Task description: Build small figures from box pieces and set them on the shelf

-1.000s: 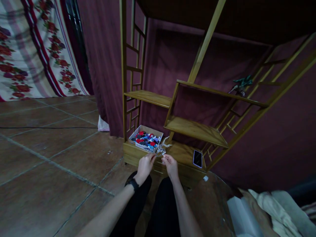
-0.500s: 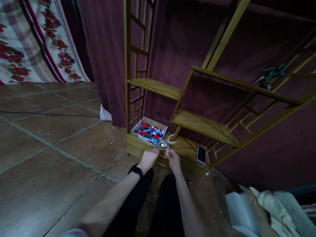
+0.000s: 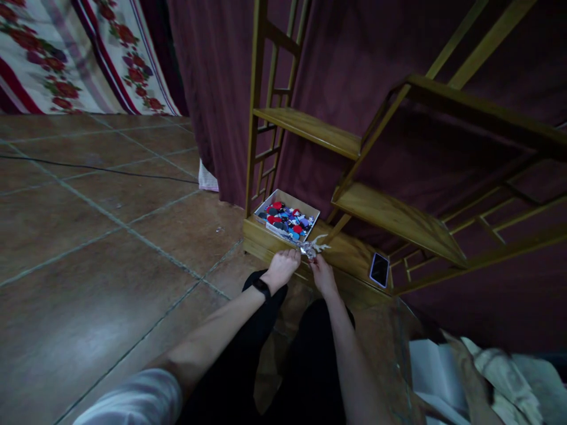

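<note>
Before dark maroon fabric drapes [image 3: 217, 100], 1 yellowish-brown wooden lattice-sided shelving unit [image 3: 394, 217] stands on a dimly lit, brown tiled floor [image 3: 110, 277]; 1 white floral-patterned cloth [image 3: 88, 59] hangs at left.

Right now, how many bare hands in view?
2: the left hand, black band at its wrist, and the right hand, both at the shiny clear object near the open shallow box.

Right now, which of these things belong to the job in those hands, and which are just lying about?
Seemingly in use:
shiny item at the left hand and right hand
pale branching piece beside it
probably the open box of coloured pieces

Seemingly just lying about:
phone on the wooden unit
black cable across the floor
</note>
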The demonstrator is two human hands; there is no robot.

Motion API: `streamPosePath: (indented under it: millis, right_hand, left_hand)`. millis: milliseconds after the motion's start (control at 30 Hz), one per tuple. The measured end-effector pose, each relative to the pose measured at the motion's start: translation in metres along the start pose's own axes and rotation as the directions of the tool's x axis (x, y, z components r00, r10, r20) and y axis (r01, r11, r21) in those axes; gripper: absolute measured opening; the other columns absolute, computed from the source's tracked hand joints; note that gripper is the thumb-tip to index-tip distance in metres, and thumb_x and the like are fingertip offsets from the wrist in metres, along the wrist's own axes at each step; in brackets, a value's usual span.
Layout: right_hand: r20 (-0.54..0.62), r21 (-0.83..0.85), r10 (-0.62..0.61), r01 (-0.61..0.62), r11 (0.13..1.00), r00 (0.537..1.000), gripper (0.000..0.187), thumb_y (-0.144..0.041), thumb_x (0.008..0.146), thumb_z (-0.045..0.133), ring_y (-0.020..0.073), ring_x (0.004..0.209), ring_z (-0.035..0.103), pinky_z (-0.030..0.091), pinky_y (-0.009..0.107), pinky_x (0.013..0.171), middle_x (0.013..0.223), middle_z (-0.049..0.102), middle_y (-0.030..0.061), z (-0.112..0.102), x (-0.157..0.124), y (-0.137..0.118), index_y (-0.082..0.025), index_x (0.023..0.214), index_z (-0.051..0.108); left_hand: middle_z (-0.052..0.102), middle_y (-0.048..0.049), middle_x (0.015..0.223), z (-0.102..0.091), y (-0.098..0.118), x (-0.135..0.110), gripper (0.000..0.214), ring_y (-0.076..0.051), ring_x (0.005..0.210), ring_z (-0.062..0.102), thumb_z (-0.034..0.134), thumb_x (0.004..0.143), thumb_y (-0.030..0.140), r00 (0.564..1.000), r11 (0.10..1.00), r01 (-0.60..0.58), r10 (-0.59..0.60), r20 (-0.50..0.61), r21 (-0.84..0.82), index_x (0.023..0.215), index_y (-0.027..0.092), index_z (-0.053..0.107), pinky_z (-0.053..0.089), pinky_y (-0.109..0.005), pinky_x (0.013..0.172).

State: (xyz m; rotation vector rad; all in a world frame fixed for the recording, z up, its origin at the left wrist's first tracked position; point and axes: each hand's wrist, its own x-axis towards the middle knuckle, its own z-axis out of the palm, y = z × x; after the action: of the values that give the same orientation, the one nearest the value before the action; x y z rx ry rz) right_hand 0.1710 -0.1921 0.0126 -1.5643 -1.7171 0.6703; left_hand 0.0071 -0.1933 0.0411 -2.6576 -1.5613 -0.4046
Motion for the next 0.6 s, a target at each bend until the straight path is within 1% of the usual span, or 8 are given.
streamPosePath:
  millis: [200,367,600]
  right_hand:
    - [0.007,0.006,0.000,0.000,1.000,1.000,0.011,-0.023,0.077,0.048,0.0182,0.078,0.063,0.045,0.028,0.072,0.082,0.067,0.0015,-0.0009,-0.0021,0.0025,-0.023,0.081,0.058]
    - [-0.003,0.002,0.001,-0.001,1.000,1.000,0.011,-0.023,0.075,0.050,0.0181,0.076,0.063,0.046,0.028,0.072,0.081,0.069,0.0012,-0.0005,-0.0042,0.0044,-0.023,0.080,0.060]
    - [0.001,0.093,0.030,-0.030,0.995,1.000,0.011,-0.025,0.071,0.052,0.0176,0.074,0.064,0.048,0.027,0.070,0.078,0.069,0.0001,0.0023,-0.0074,0.0065,-0.023,0.077,0.061]
  left_hand:
    - [0.057,-0.0134,0.088,0.0043,0.0012,-0.0011,0.019,-0.022,0.084,0.056,0.038,0.085,0.006,1.000,1.000,0.014,-0.014,0.016,-0.026,0.095,0.009,0.054,0.043,-0.034,0.071]
    - [0.057,-0.0133,0.089,0.0038,0.0024,-0.0012,0.018,-0.022,0.085,0.057,0.040,0.084,0.006,1.000,0.998,0.026,-0.025,0.016,-0.056,0.095,0.009,0.053,0.043,-0.033,0.072]
    - [0.057,-0.0135,0.091,-0.0014,0.0061,-0.0034,0.020,-0.021,0.088,0.056,0.037,0.085,0.005,0.999,0.997,0.051,-0.050,0.015,-0.053,0.094,0.010,0.054,0.043,-0.033,0.075]
